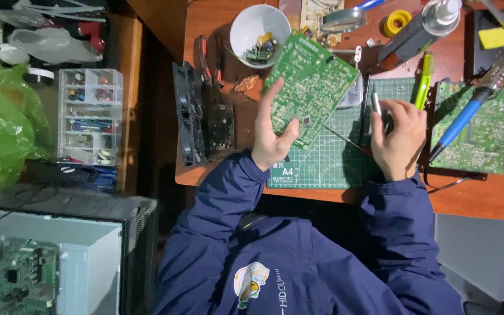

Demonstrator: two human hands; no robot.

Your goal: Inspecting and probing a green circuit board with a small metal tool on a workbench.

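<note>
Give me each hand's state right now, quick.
Left hand: closed on the green circuit board, held tilted above the cutting mat.
Right hand: closed around a thin metal tool, probably tweezers; its tip is near the board's lower edge.

Illumination is moderate and uneven, brightest over the wooden desk [485, 192] and the white bowl [259, 32], which shows mild glare on its rim; the gap beside the desk and the lower right corner fall into deep shadow. Soft shadows lie close under the raised circuit board [310, 87]; focus is sharp centrally, with slight softening and wide-angle stretch toward the edges.
</note>
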